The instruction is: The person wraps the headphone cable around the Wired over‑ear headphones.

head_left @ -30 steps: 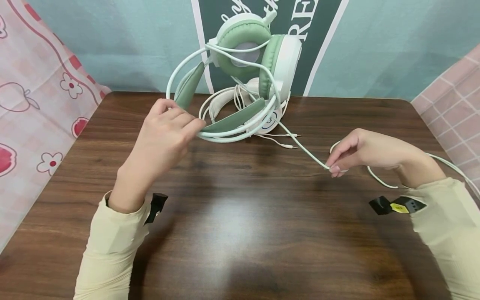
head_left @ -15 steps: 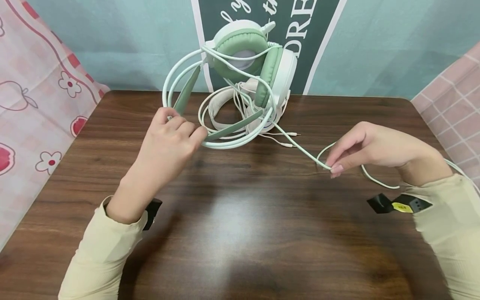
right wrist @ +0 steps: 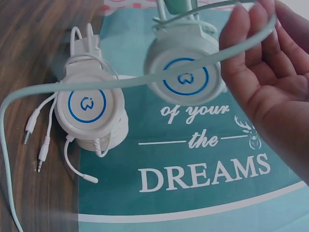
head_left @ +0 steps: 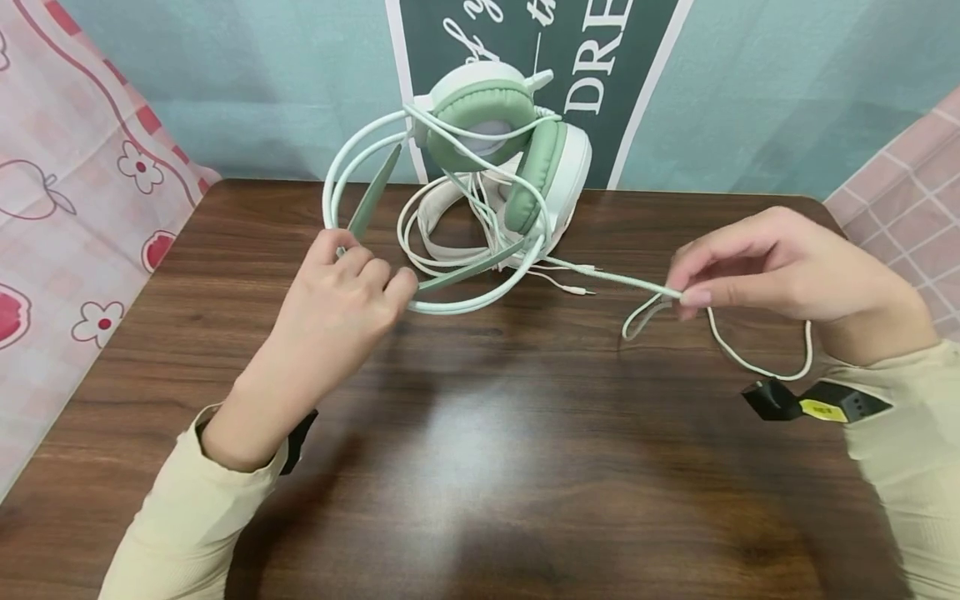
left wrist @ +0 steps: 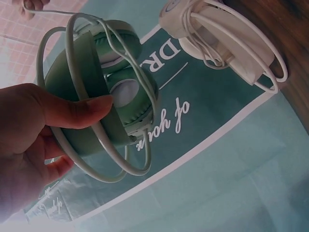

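My left hand (head_left: 337,300) grips the headband of a green-and-white headset (head_left: 487,108), raised in front of the wall hanging with its ear cups up. Its cable is wound in loops around the headset, and in the left wrist view my thumb (left wrist: 94,108) presses over the green headband (left wrist: 77,72) between those loops. Off to the right, my right hand (head_left: 795,271) pinches the pale green cable (head_left: 615,278) between thumb and fingertips. The cable runs fairly straight from the headset to that pinch, then hangs in a small loop and trails towards the right wrist.
A second, white headset (right wrist: 89,101) lies on the wooden table (head_left: 465,467) behind the green one, its cable bundled and two plugs (right wrist: 43,150) sticking out. A blue-green cloth (head_left: 247,100) with lettering hangs at the back. Pink patterned cloth (head_left: 90,208) borders the left side.
The green headset has come down a little in my left hand. My right hand has moved up and to the right, so the cable lies flatter, with a small loop below the fingers.
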`<state>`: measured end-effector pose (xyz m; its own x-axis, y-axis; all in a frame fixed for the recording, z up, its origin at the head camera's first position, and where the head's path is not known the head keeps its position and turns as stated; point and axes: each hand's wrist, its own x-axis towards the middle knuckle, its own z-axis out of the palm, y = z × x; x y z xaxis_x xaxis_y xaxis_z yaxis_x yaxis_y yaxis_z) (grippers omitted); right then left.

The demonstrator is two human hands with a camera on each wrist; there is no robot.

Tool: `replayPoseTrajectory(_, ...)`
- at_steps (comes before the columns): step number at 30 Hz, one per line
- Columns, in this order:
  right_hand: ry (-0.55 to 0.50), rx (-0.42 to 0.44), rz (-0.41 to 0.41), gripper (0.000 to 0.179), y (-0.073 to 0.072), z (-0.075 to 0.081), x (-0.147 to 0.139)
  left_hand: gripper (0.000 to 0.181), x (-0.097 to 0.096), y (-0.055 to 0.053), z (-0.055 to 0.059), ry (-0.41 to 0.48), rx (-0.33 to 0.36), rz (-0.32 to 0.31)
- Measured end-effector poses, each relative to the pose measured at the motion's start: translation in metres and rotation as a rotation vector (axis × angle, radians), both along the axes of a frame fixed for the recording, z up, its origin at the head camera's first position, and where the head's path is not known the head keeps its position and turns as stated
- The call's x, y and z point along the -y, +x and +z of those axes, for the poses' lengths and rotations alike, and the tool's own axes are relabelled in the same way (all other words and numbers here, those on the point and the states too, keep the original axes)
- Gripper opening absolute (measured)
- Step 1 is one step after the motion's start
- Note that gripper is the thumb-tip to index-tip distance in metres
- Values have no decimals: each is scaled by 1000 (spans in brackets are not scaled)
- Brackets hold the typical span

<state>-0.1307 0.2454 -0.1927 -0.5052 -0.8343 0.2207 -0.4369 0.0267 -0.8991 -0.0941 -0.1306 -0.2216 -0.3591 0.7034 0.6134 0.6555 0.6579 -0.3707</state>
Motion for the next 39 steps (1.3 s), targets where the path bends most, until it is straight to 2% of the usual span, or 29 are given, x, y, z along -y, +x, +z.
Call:
replayPoseTrajectory(4, -141, 42, -43, 29, 1, -2, -2, 24, -2, 5, -1, -15, 12, -6)
replayPoseTrajectory(9, -338, 172, 31, 26, -2, -7, 1, 24, -6, 10, -3, -31, 27, -31)
replayPoseTrajectory(12, -388, 228, 39, 25, -2, -8, 2, 24, -9, 12, -5, -43, 40, -52)
replayPoseTrajectory(18, -368, 230, 25, 25, -2, -9, 4, 26, -13, 14, -11, -68, 66, -108)
replayPoseTrajectory(21, -346, 222, -6, 27, -1, -7, 5, 27, -15, 16, -13, -86, 73, -127)
replayPoseTrajectory(27, -274, 147, -189, 23, 3, -3, 5, 28, -18, 21, -13, -126, 89, -156)
replayPoseTrajectory(32, -162, 82, -344, 15, 6, 2, 5, 28, -20, 25, -12, -140, 90, -186)
replayPoseTrajectory(36, -103, 82, -404, 17, 9, 5, 3, 27, -20, 26, -11, -140, 90, -188)
replayPoseTrajectory(39, -76, 75, -408, 20, 9, 6, 1, 27, -18, 27, -10, -138, 101, -182)
